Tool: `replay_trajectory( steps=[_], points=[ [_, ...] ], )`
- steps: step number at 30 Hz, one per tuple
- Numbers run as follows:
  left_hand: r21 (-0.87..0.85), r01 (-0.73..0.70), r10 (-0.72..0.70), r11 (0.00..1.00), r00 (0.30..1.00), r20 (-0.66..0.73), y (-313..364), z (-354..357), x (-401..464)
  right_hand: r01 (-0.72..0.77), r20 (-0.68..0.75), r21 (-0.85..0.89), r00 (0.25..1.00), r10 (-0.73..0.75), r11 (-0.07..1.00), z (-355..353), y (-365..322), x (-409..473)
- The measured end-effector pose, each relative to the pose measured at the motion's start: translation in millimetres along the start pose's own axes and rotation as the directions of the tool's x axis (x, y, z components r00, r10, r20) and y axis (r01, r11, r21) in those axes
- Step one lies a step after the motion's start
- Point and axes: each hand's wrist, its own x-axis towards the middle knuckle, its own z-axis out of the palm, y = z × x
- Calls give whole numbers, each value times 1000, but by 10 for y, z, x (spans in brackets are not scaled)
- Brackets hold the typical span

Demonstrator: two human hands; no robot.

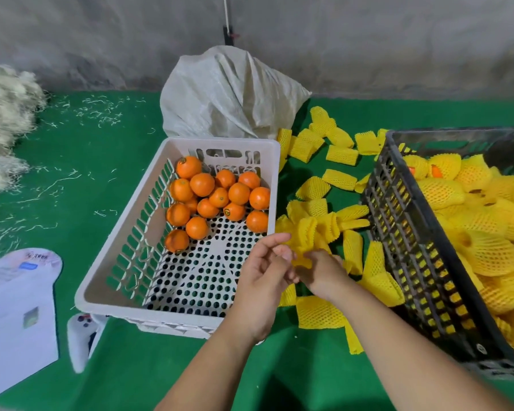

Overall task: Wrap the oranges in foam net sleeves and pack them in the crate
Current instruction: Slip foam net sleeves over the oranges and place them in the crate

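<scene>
Several bare oranges [218, 197] lie at the far end of a white perforated crate [125, 287]. Loose yellow foam net sleeves [321, 221] are scattered on the green mat between the two crates. My right hand [324, 272] reaches into this pile and pinches one foam net sleeve [303, 261]; its fingertips are hidden by the foam. My left hand [263, 277] hovers over the white crate's right rim, fingers loosely curled, fingertips touching the same sleeve. A black crate [404, 232] on the right holds several oranges wrapped in yellow sleeves [487, 229].
A white woven sack [226, 96] stands behind the white crate. A heap of pale shredded filler [3, 126] lies at far left, with strands strewn on the green mat [86, 161]. White papers [15, 310] and a white controller-like object [82, 336] lie at lower left.
</scene>
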Motion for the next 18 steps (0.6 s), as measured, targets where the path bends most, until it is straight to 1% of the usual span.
replay_trajectory(
  steps=[1, 2, 3, 4, 5, 6, 7, 8, 9, 10, 11, 12, 13, 14, 15, 16, 17, 18],
  points=[
    [-33, 11, -12, 999, 1000, -7, 10, 3, 9, 6, -77, 64, 997, -1, 998, -42, -65, 9],
    [-63, 23, -24, 998, 1000, -14, 19, 3, 19, 35, -165, 169, 986, -7, 985, -89, -132, 17],
    [-92, 34, -36, 995, 999, -22, 26, 0, 26, 98, -271, 290, 962, -17, 952, -145, -200, 13],
    [-119, 46, -51, 992, 998, -37, 26, -4, 29, 201, -408, 384, 913, -30, 901, -203, -277, -10],
    [-147, 55, -65, 988, 996, -59, 21, -12, 33, 330, -548, 415, 834, -57, 848, -263, -378, -47],
    [-160, 61, -75, 985, 993, -86, 21, -10, 42, 459, -658, 379, 745, -115, 803, -314, -506, -78],
    [-167, 68, -87, 984, 990, -110, 26, -6, 52, 572, -716, 306, 665, -212, 761, -346, -655, -97],
    [-165, 75, -98, 983, 986, -136, 36, -2, 63, 663, -721, 226, 606, -335, 713, -356, -811, -96],
    [-171, 76, -104, 982, 982, -160, 53, 9, 58, 729, -678, 167, 574, -460, 664, -336, -964, -86],
    [-155, 66, -96, 986, 976, -193, 71, 15, 51, 767, -600, 130, 565, -566, 628, -289, -1096, -61],
    [-138, 48, -80, 989, 969, -234, 88, 5, 46, 781, -504, 114, 578, -641, 614, -230, -1202, -23],
    [-118, 31, -63, 993, 958, -280, 107, -29, 34, 769, -402, 112, 614, -679, 629, -164, -1278, 16],
    [-181, 42, -96, 982, 950, -298, 135, -78, 36, 738, -311, 111, 662, -682, 666, -101, -1326, 64],
    [-298, 88, -176, 950, 944, -281, 183, -131, 58, 696, -245, 93, 709, -661, 712, -51, -1353, 103],
    [-407, 149, -260, 901, 937, -232, 233, -179, 93, 655, -214, 57, 745, -631, 754, -19, -1365, 138],
    [-446, 235, -338, 864, 927, -165, 284, -228, 148, 626, -209, 16, 765, -610, 780, -4, -1354, 171],
    [-465, 354, -434, 811, 898, -74, 363, -293, 227, 604, -210, -15, 777, -593, 797, -6, -1340, 203],
    [-402, 469, -517, 787, 856, -13, 458, -390, 328, 581, -192, -48, 793, -578, 812, -12, -1313, 233]
  ],
)
